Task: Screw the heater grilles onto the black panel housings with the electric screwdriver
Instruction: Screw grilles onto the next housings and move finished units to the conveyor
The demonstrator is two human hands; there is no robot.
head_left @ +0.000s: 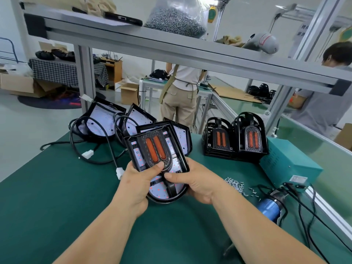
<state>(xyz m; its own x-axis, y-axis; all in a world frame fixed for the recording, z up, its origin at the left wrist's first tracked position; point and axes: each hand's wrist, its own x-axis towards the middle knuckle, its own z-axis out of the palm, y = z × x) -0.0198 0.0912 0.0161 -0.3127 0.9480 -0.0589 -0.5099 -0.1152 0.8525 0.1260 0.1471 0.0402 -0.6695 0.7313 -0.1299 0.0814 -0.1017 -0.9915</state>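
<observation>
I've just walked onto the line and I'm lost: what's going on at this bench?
A person holds a black panel housing above the green table. The left hand and right hand grip it, with both thumbs by the foot of the heater grille seated in it. The electric screwdriver lies untouched at the right, near loose screws. Stacked grilles stand behind, and more housings lie at the back left.

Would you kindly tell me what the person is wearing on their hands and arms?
Nothing shows: the left hand and right hand are bare, with no gloves, rings or watch. Bare skin runs to the frame's edge; no sleeve is in view.
</observation>
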